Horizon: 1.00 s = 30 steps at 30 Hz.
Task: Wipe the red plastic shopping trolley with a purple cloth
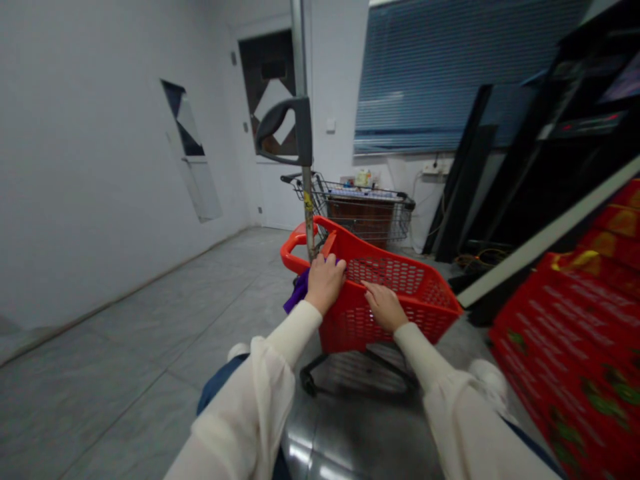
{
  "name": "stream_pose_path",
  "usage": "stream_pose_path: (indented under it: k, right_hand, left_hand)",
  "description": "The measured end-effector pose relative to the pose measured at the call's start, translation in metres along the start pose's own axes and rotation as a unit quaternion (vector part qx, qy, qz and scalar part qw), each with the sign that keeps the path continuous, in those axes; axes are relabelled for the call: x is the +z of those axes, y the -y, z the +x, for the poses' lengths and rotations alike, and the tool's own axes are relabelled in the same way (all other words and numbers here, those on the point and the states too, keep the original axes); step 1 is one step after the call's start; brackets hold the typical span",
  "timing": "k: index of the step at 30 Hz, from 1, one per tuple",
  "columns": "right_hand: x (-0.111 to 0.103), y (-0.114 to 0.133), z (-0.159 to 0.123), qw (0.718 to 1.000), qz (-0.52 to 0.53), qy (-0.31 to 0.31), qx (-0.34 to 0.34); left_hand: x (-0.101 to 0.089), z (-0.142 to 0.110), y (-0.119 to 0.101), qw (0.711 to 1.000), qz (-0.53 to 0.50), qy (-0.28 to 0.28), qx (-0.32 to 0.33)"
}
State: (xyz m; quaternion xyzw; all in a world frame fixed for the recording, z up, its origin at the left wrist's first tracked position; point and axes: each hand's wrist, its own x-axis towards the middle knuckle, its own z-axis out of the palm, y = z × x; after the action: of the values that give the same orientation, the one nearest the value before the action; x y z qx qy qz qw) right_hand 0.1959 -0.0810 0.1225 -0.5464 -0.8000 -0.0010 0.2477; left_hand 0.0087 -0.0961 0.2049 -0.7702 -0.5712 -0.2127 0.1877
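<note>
So there's a person standing over a red plastic shopping trolley (400, 280) with a mesh basket, right in front of them on the grey tile floor (125, 407). Its long axis runs from near right to far left, with the orange handle end (295, 248) pointing toward a white door (267, 193).

Both hands are on the top rim. The left hand (325, 283) has its fingers (333, 265) together and curled over the rim, with a purple cloth (297, 292) bunched under it. The right hand (385, 307) has its fingers (373, 290) close together, draped over the rim further right, but I can't tell if they're gripping.

A metal pole (301, 80) with a dark grey handle (285, 130) rises at the far end. Beyond it sits a wire shopping cart (360, 213), and red crates (570, 347) lean on the near right.
</note>
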Motion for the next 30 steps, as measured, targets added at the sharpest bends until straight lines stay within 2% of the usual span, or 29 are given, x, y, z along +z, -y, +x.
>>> stream_pose_path:
  k: [4,7,11,13,17,20,25,27,30]
  right_hand:
    - [0.002,0.008,0.004,0.996,-0.040,-0.004,0.077]
    - [0.001,0.014,0.007,0.991,-0.079,0.011,0.112]
    - [-0.002,0.019,0.008,0.991,-0.085,0.024,0.099]
    - [-0.005,0.019,0.007,0.992,-0.085,0.021,0.093]
    - [-0.011,0.008,0.002,0.983,-0.128,0.033,0.131]
    - [-0.015,-0.003,-0.002,0.975,-0.167,0.069,0.131]
    - [-0.014,-0.004,-0.004,0.974,-0.176,0.075,0.120]
    - [-0.013,0.002,-0.004,0.974,-0.178,0.064,0.125]
    - [-0.014,0.009,-0.006,0.973,-0.181,0.060,0.127]
  left_hand:
    - [0.008,0.000,-0.014,0.998,-0.023,0.034,0.036]
    - [0.008,0.005,-0.014,0.995,-0.032,0.058,0.080]
    - [0.002,0.007,0.001,1.000,-0.007,0.015,0.014]
    - [0.004,0.004,-0.001,1.000,-0.007,0.004,-0.004]
    - [0.014,0.001,-0.021,0.998,-0.025,0.037,0.049]
    - [0.011,0.005,-0.018,0.995,-0.033,0.056,0.079]
    - [0.001,0.007,0.005,0.999,-0.020,0.013,-0.022]
    - [0.005,0.004,-0.001,0.999,-0.024,0.012,-0.023]
    - [0.017,0.000,-0.023,0.998,-0.043,0.036,0.027]
